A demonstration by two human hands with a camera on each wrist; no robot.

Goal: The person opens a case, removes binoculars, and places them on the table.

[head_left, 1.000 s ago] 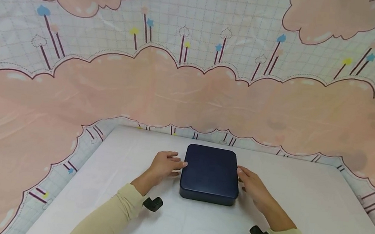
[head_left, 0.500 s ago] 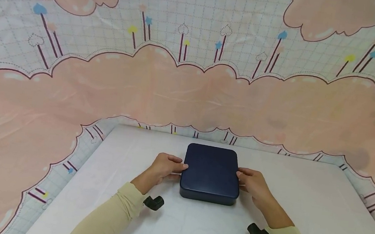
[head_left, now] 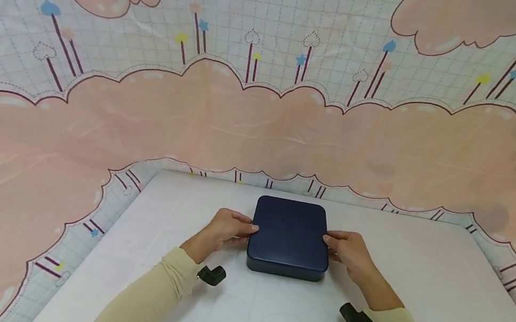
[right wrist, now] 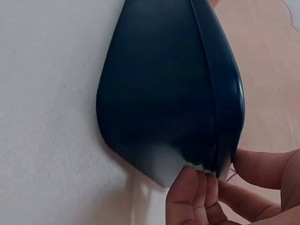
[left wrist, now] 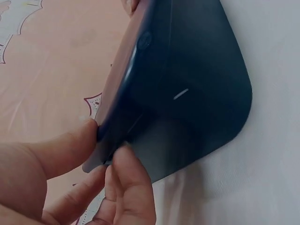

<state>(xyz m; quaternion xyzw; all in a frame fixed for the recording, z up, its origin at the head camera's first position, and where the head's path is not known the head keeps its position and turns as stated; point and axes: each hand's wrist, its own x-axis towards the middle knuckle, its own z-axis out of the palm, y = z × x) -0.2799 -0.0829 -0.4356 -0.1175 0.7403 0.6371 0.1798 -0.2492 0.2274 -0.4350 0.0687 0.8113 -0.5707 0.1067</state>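
We saw a dark blue box with rounded corners on the white table, between the two hands and towards the table's far edge. The left hand pinched its left side, thumb at the top rim and fingertips against the side wall. The right hand pinched the opposite side in much the same way, so that we found neither hand wide. From both wrists we made out a seam below the box's lid, with fingertips close by it. On the side wall in the left wrist view we noticed a short pale streak, though we could not tell whether it was a mark or a reflection. Beside the cuffs of the pale sleeves we saw black devices, one at each wrist. Behind the table we had a patterned backdrop of peach clouds, hearts and stars
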